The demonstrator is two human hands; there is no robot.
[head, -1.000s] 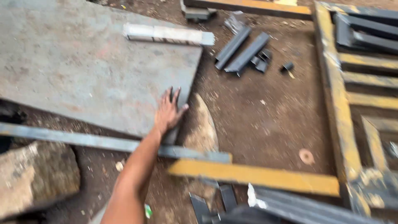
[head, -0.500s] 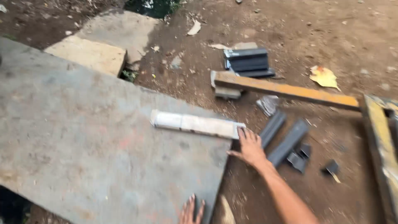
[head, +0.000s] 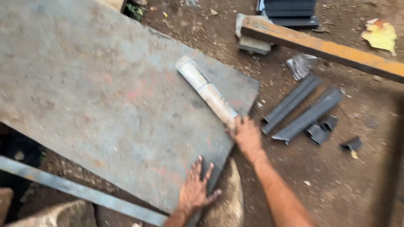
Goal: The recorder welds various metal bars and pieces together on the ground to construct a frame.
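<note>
A large grey steel plate (head: 92, 101) lies tilted over the dirt ground. My left hand (head: 195, 189) rests flat, fingers spread, on its near corner. My right hand (head: 247, 135) grips the near end of a pale grey pipe (head: 206, 90) that lies on the plate, slanting away to the upper left.
Two dark steel channel pieces (head: 303, 110) and small offcuts (head: 322, 130) lie on the dirt to the right. A rusty orange beam (head: 320, 47) crosses the top right. A grey steel bar (head: 80, 189) runs under the plate's near edge, with stones (head: 227, 197) beside it.
My right hand came in from the right and closed on the pipe's end; the pipe has swung from crosswise to slanted. My left hand stays on the plate's corner.
</note>
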